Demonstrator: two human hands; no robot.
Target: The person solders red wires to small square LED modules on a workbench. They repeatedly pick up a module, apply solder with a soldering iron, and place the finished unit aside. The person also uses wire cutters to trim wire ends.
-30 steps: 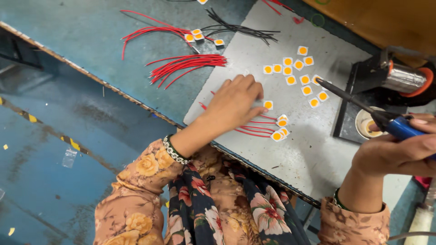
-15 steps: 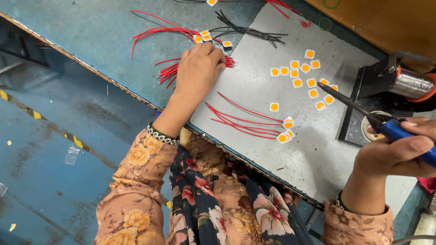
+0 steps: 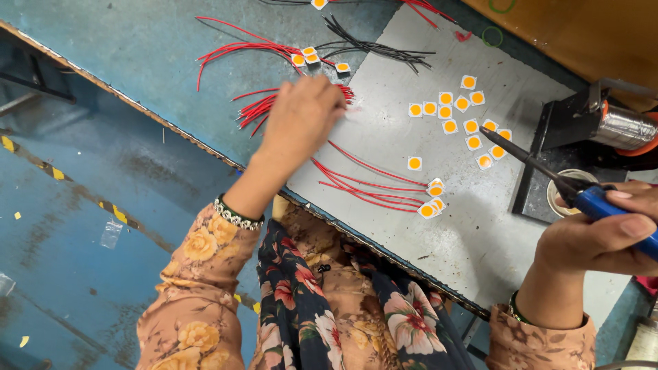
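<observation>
I note the loose bundle of short red wires [image 3: 257, 109] lying on the blue counter [image 3: 137, 41], just left of the grey work mat [image 3: 473, 226], its strands running roughly left to right. My left hand [image 3: 301, 116] rests on the bundle's right end, fingers curled down over the strands; whether they are pinched I cannot tell. My right hand [image 3: 603, 236], well to the right of the mat, is wrapped around a blue-handled soldering iron [image 3: 548, 179], its tip pointing left toward the square yellow LED chips [image 3: 466, 123]. The left hand is plainly the nearer.
</observation>
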